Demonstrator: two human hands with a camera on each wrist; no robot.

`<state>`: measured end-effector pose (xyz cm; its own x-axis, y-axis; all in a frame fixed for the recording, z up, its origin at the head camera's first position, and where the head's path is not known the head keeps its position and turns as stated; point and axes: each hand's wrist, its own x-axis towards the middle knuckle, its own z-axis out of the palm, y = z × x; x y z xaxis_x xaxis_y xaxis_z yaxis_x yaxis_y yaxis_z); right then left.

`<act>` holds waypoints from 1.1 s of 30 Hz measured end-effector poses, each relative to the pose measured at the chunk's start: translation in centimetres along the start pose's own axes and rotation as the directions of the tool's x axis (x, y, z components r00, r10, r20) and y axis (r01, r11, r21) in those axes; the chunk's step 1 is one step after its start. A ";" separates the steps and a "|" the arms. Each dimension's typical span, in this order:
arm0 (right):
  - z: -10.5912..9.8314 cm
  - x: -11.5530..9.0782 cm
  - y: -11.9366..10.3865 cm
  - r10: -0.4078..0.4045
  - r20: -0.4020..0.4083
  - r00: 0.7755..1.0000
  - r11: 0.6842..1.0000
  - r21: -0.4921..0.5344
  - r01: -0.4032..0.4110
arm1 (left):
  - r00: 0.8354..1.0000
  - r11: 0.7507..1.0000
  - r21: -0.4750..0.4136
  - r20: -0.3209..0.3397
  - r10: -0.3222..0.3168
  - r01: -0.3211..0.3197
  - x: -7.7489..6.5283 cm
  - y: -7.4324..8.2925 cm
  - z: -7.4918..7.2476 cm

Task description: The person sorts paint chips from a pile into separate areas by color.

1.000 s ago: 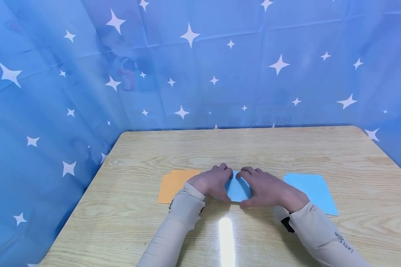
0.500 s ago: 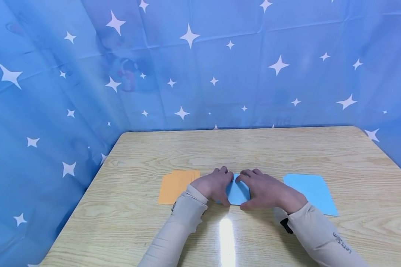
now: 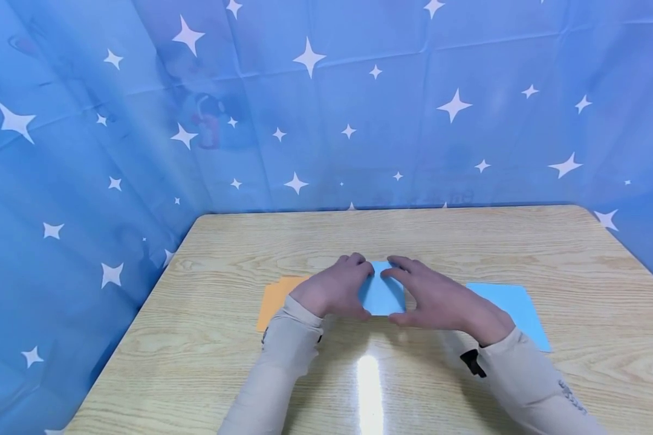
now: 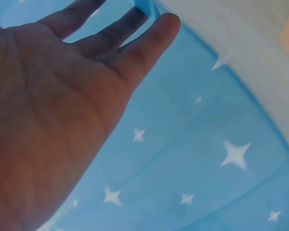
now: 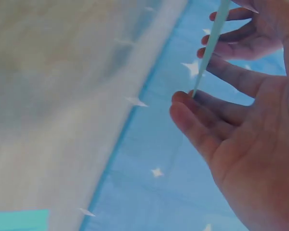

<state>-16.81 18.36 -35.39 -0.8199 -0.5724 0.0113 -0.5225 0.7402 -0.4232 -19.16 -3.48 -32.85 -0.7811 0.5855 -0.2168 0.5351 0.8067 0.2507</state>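
A square piece of blue paper [image 3: 382,294] is held between my two hands above the middle of the table; whether it is one sheet or several I cannot tell. My left hand [image 3: 338,287] grips its left side, thumb at the near edge and fingers toward the far edge. On the opposite side my right hand [image 3: 441,299] grips it the same way. From the right wrist view the blue paper [image 5: 212,45] appears nearly edge-on, as a thin strip at the fingertips. Only a bit of the blue paper [image 4: 143,6] shows in the left wrist view, by the fingers.
Orange papers [image 3: 272,302] lie overlapping on the wooden table [image 3: 239,374], partly covered by the left arm. Blue paper [image 3: 514,308] lies to the right, beyond the right wrist. A blue star-patterned curtain [image 3: 326,109] hangs behind the table and along its left side.
Both hands, holding the blue paper, dip slightly toward the near side, then rise and move away from the body. The paper now stands higher in the head view.
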 end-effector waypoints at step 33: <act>-2.1 -1.1 -1.5 -0.052 -0.098 0.994 0.998 -0.050 0.047 | 0.993 0.999 -0.018 -0.109 0.035 -0.037 -3.0 1.3 -2.8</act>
<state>-15.57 18.63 -32.83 -0.8106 -0.5728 0.1217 -0.5717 0.7292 -0.3761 -17.00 -4.46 -29.28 -0.7923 0.6013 -0.1039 0.5578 0.7827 0.2759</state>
